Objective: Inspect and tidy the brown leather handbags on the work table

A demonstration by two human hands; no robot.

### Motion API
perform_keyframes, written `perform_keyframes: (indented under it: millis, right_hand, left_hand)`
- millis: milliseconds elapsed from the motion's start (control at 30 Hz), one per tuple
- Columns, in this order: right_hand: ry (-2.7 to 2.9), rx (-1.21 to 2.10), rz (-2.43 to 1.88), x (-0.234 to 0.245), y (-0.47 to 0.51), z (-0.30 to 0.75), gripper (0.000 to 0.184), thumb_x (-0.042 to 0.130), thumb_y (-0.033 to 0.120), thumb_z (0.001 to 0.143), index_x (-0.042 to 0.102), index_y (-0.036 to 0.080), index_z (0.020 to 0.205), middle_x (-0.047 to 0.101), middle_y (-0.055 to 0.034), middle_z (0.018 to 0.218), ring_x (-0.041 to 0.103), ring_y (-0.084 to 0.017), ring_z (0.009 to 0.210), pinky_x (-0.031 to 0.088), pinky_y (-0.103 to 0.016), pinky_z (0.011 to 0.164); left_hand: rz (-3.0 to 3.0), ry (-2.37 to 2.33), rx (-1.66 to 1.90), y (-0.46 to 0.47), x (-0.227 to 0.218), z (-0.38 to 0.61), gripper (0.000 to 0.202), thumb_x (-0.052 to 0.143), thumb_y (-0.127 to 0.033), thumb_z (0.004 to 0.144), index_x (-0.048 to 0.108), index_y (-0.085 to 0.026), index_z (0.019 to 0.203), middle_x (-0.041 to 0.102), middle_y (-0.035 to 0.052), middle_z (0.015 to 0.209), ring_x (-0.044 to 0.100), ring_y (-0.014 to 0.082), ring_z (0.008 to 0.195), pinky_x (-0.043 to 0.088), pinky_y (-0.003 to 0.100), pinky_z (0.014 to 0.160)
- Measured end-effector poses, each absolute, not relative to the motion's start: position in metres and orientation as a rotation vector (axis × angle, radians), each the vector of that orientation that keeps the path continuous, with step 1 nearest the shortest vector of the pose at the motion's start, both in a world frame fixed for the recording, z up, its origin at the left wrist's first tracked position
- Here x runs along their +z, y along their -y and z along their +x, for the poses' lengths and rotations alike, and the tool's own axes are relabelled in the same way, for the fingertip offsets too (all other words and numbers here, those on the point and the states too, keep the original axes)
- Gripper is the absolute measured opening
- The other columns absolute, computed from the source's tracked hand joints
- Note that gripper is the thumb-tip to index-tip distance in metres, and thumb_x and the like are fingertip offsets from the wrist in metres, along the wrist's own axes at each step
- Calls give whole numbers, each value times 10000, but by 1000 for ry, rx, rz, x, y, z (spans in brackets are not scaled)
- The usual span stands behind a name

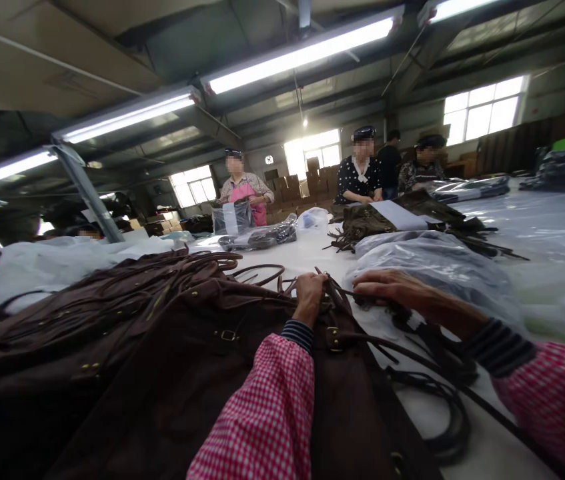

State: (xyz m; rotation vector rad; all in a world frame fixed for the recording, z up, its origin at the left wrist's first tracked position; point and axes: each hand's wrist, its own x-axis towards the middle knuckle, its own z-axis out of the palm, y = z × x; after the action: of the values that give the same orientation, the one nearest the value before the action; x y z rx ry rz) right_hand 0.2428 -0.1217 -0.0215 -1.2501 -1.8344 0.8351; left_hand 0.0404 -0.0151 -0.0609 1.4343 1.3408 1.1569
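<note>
A dark brown bag (152, 393) with brass buckles and long straps lies in front of me, on a pile of similar brown bags at the left. At its far edge, my left hand (311, 292) is closed around a thin brown strap (341, 289). My right hand (387, 288) is to the right, its thumb and fingers closed on the same strap, which spans the short gap between both hands. A buckle (333, 339) with a long strap sits just below them. Part of the bag's top is hidden by my left hand and sleeve.
Loose black straps (442, 413) coil on the white table (292, 259) at the right. Beyond my right hand are a clear plastic bag (437, 267) and a pile of olive-brown bags (377, 217). Plastic sheeting (57, 263) lies at the left. Several people stand across the table.
</note>
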Motion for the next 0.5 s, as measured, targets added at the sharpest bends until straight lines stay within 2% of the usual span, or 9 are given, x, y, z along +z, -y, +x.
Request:
perform_keyframes:
  millis: [100,233,300,400,500]
  right_hand:
    - [2033,620,-1322,-17,109,210,261,652,414,850,744,177,910,733,-59,875,626,-203,786,427,-271,653]
    - [2035,440,-1473,-23,93,181,124,615,246,814,672,150,762,637,-27,632,529,-149,583,320,-265,547]
    - [2012,450,-1472,-24,87,185,153,538,192,833,681,146,801,632,-24,603,529,-143,546,329,-259,542]
    - [1991,422,-1450,-22,83,204,249,469,215,899,708,146,908,634,-25,612,532,-147,552,344,-255,559]
    - [2018,364,-1407,-17,88,220,237,509,228,908,732,168,957,644,-26,678,535,-153,633,343,-255,612]
  left_hand:
    - [1435,-1321,1146,16,-58,41,357,626,-374,973,612,-158,1258,643,100,1243,658,223,1054,587,428,894]
    - [1445,-1282,1160,20,-50,40,277,636,-370,969,653,-134,1112,685,60,1052,670,165,879,592,349,779]
    - [1435,-1257,1190,23,-46,41,219,657,-338,952,662,-120,934,672,14,844,632,121,712,555,280,674]
    - [1398,-1219,1255,27,-39,44,272,679,-279,914,601,-131,700,570,-45,597,545,85,544,467,222,572]
    - [1357,-1218,1281,28,-34,46,279,689,-278,907,593,-133,688,560,-53,581,535,80,528,457,215,558]
